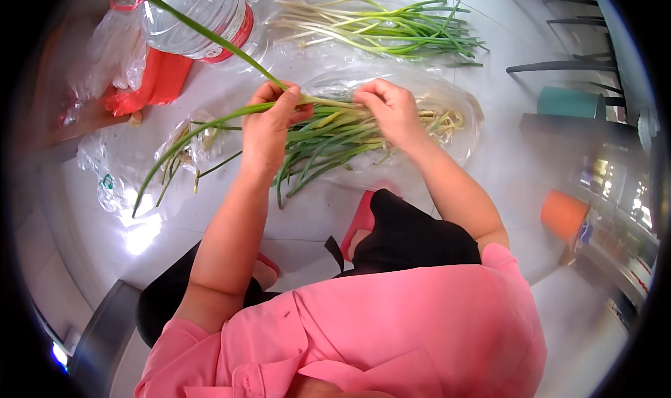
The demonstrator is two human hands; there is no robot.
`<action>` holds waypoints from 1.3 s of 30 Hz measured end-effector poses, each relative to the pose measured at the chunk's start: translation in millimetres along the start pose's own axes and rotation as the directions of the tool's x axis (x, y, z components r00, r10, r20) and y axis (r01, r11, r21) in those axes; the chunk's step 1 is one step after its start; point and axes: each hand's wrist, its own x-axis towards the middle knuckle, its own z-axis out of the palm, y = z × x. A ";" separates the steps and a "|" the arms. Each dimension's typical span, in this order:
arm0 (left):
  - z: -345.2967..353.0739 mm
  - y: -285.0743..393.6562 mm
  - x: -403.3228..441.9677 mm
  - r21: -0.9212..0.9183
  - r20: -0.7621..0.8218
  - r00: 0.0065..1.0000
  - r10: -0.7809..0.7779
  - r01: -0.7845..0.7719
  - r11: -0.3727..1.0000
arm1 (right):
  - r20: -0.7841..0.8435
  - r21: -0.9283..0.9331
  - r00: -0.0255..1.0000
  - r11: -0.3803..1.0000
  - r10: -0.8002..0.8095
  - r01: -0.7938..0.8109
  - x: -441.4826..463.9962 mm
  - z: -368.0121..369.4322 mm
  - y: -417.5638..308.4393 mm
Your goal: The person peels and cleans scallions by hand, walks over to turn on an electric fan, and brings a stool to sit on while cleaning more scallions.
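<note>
My left hand point(274, 112) is closed around a green onion point(210, 37), whose long green leaves stretch up and down to the left. At the pale end of that stalk, my right hand point(391, 110) pinches with thumb and forefinger. Under both hands lies a pile of green onions point(314, 146) on a clear plastic sheet point(465, 129), with dry, yellowish roots toward the right. Farther off, a second bunch of green onions point(391, 31), with clean white stems at the left, rests on clear plastic.
Large clear plastic bottles point(189, 20) with red labels stand at the upper left beside a red bag point(157, 80). Onion scraps point(185, 150) lie on plastic at the left. A teal container point(570, 103) and an orange container point(563, 215) are at the right.
</note>
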 end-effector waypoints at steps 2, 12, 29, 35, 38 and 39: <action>-4.2 9.8 1.1 0.018 0.000 1.000 -0.026 0.026 1.000 | -0.108 -0.418 0.974 0.898 -0.198 0.136 -8.3 -16.3 5.2; -29.8 24.3 12.0 0.122 0.097 0.995 0.009 -0.021 0.992 | 0.058 -0.890 0.997 0.455 0.060 0.024 -58.5 -63.0 63.8; -16.3 14.2 2.1 -0.171 0.344 0.938 -0.034 0.098 0.980 | 0.119 -0.015 0.982 0.989 -0.146 0.149 -5.9 24.0 -45.4; -15.9 5.8 4.3 -0.205 0.407 0.913 -0.018 0.111 0.972 | 0.098 -0.131 0.981 0.975 -0.168 0.180 -11.0 17.2 -49.7; -15.1 5.6 5.0 -0.167 0.422 0.906 -0.034 0.115 0.979 | 0.091 -0.175 0.975 0.961 -0.201 0.214 -10.9 15.8 -51.9; -14.2 4.6 4.5 -0.143 0.440 0.898 -0.022 0.094 0.985 | 0.091 -0.175 0.975 0.961 -0.201 0.214 -10.9 15.8 -51.7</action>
